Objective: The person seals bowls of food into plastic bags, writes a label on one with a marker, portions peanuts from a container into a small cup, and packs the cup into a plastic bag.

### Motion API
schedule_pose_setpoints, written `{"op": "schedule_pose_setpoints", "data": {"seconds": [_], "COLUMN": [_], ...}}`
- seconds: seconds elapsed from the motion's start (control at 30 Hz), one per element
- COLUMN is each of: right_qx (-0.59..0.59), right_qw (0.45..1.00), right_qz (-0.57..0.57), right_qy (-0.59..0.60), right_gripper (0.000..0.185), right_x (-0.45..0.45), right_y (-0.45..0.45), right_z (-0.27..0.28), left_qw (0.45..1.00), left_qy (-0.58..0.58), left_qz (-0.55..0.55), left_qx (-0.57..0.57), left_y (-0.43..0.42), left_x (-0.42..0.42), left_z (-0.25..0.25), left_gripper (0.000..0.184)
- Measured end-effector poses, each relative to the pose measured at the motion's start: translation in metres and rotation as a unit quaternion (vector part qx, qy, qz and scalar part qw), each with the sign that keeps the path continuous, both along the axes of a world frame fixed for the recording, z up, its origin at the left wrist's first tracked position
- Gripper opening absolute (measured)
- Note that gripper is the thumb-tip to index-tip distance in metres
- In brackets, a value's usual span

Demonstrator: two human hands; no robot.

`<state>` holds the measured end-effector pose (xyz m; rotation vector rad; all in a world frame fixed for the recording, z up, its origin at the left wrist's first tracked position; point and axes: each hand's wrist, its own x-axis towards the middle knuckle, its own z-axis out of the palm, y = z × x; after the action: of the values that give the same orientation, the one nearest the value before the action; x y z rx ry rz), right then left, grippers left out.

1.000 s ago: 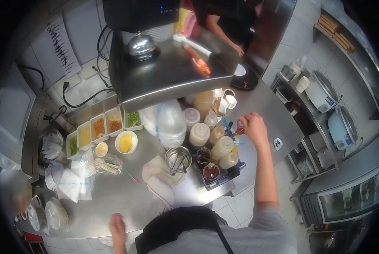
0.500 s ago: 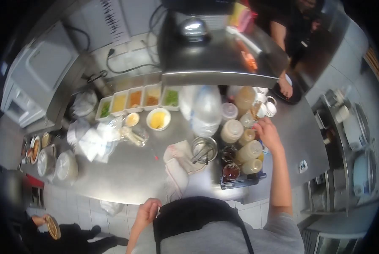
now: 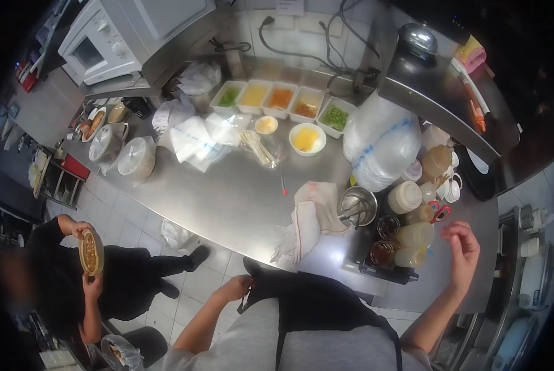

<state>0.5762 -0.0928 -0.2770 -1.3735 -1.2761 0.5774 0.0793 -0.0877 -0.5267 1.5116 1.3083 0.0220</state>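
My right hand is raised over the counter's right side, fingers loosely bent and a little apart, with nothing visible in it. Close to its fingertips, red-handled scissors stand among the bottles. Squeeze bottles and jars of dark sauce fill a dark tray left of that hand. My left hand is closed at the edge of my black apron, seemingly gripping its cloth; the fingertips are partly hidden. A metal pot with utensils sits beside a crumpled cloth.
Along the back stand tubs of chopped toppings and a white bowl with yellow contents. Plastic-wrapped stacks rise below a metal shelf. At left, another person's hands hold an oval dish near covered buckets.
My right hand has drawn back from the bottles toward me. My view has swung left, bringing more of the other person and the dish into sight. My left hand stays by the apron.
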Motion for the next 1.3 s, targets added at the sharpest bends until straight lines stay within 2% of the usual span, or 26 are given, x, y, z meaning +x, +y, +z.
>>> {"op": "schedule_pose_setpoints", "data": {"seconds": [0.03, 0.07, 0.13, 0.17, 0.2, 0.27, 0.3, 0.33, 0.37, 0.4, 0.5, 0.57, 0.67, 0.7, 0.73, 0.8, 0.87, 0.9, 0.97, 1.0, 1.07, 1.13, 1.2, 1.23, 1.27, 1.3], "right_qx": [0.021, 0.058, 0.152, 0.212, 0.218, 0.288, 0.414, 0.384, 0.353, 0.356, 0.321, 0.335, 0.350, 0.355, 0.363, 0.337, 0.314, 0.317, 0.278, 0.285, 0.283, 0.298, 0.285, 0.272, 0.282, 0.280], "right_qw": [0.996, 0.994, 0.944, 0.907, 0.754, 0.650, 0.654, 0.668, 0.682, 0.693, 0.715, 0.748, 0.789, 0.795, 0.787, 0.793, 0.798, 0.798, 0.795, 0.799, 0.816, 0.826, 0.837, 0.842, 0.828, 0.829], "right_qz": [0.089, 0.096, 0.270, 0.247, 0.606, 0.611, 0.538, 0.553, 0.567, 0.554, 0.542, 0.520, 0.428, 0.390, 0.385, 0.389, 0.392, 0.387, 0.437, 0.431, 0.381, 0.333, 0.316, 0.309, 0.323, 0.320], "right_qy": [-0.009, 0.013, 0.112, 0.266, 0.126, 0.347, 0.334, 0.317, 0.299, 0.292, 0.302, 0.241, 0.267, 0.301, 0.316, 0.325, 0.334, 0.336, 0.314, 0.308, 0.330, 0.342, 0.343, 0.348, 0.362, 0.364], "right_gripper": [0.016, 0.015, 0.021, 0.032, 0.039, 0.017, 0.023, 0.013, 0.014, 0.014, 0.015, 0.018, 0.013, 0.010, 0.009, 0.009, 0.009, 0.009, 0.007, 0.005, 0.006, 0.008, 0.007, 0.007, 0.008, 0.008], "right_x": [-0.009, -0.039, -0.073, -0.106, -0.081, -0.093, -0.124, -0.119, -0.113, -0.110, -0.113, -0.119, -0.127, -0.130, -0.134, -0.145, -0.153, -0.156, -0.156, -0.155, -0.148, -0.130, -0.117, -0.108, -0.097, -0.084], "right_y": [-0.005, -0.003, -0.002, -0.013, 0.022, -0.014, -0.012, -0.021, -0.031, -0.046, -0.093, -0.125, -0.176, -0.188, -0.196, -0.213, -0.230, -0.237, -0.252, -0.259, -0.283, -0.300, -0.322, -0.332, -0.335, -0.341], "right_z": [0.007, 0.025, 0.047, 0.053, 0.082, 0.081, 0.101, 0.111, 0.116, 0.115, 0.104, 0.095, 0.091, 0.090, 0.090, 0.091, 0.089, 0.087, 0.083, 0.081, 0.082, 0.082, 0.081, 0.079, 0.075, 0.071], "left_qw": [0.999, 0.996, 0.996, 0.996, 0.995, 0.994, 0.993, 0.995, 0.996, 0.995, 0.977, 0.946, 0.939, 0.951, 0.951, 0.961, 0.875, 0.876, 0.835, 0.835, 0.894, 0.860, 0.912, 0.949, 0.941, 0.943], "left_qy": [0.007, 0.040, 0.045, 0.053, 0.052, -0.088, -0.089, -0.045, -0.001, -0.046, -0.014, 0.019, 0.006, 0.019, 0.078, -0.096, -0.181, -0.176, -0.305, -0.300, -0.254, -0.352, -0.326, -0.211, -0.086, -0.085], "left_qz": [0.012, 0.021, 0.004, -0.007, -0.023, -0.057, -0.075, -0.074, -0.073, -0.089, -0.211, -0.321, -0.342, -0.300, -0.240, -0.051, 0.122, 0.121, 0.155, 0.149, 0.251, 0.302, 0.245, 0.196, 0.139, 0.138], "left_qx": [-0.042, -0.083, -0.082, -0.075, -0.082, -0.020, -0.028, -0.042, -0.054, -0.014, 0.012, 0.033, 0.015, -0.068, -0.180, -0.255, -0.433, -0.433, -0.431, -0.436, -0.270, -0.215, -0.052, 0.124, 0.295, 0.292], "left_y": [-0.006, -0.009, -0.018, -0.024, -0.031, -0.045, -0.047, -0.042, -0.035, -0.029, -0.029, -0.030, -0.033, -0.031, -0.031, -0.042, -0.042, -0.042, -0.042, -0.042, -0.039, -0.033, -0.025, -0.027, -0.027, -0.031], "left_x": [0.001, 0.012, 0.027, 0.035, 0.037, 0.038, 0.046, 0.058, 0.074, 0.088, 0.088, 0.081, 0.101, 0.120, 0.134, 0.152, 0.171, 0.178, 0.200, 0.210, 0.230, 0.249, 0.254, 0.260, 0.261, 0.258], "left_z": [-0.011, -0.005, -0.027, -0.044, -0.075, -0.136, -0.129, -0.107, -0.073, -0.022, -0.066, -0.088, -0.080, -0.040, -0.050, -0.041, -0.052, -0.060, -0.080, -0.087, -0.101, -0.123, -0.157, -0.159, -0.168, -0.182], "left_gripper": [0.022, 0.026, 0.029, 0.033, 0.033, 0.034, 0.034, 0.033, 0.032, 0.028, 0.027, 0.027, 0.037, 0.039, 0.034, 0.025, 0.022, 0.022, 0.008, 0.008, 0.004, 0.008, 0.021, 0.016, 0.012, 0.012]}}
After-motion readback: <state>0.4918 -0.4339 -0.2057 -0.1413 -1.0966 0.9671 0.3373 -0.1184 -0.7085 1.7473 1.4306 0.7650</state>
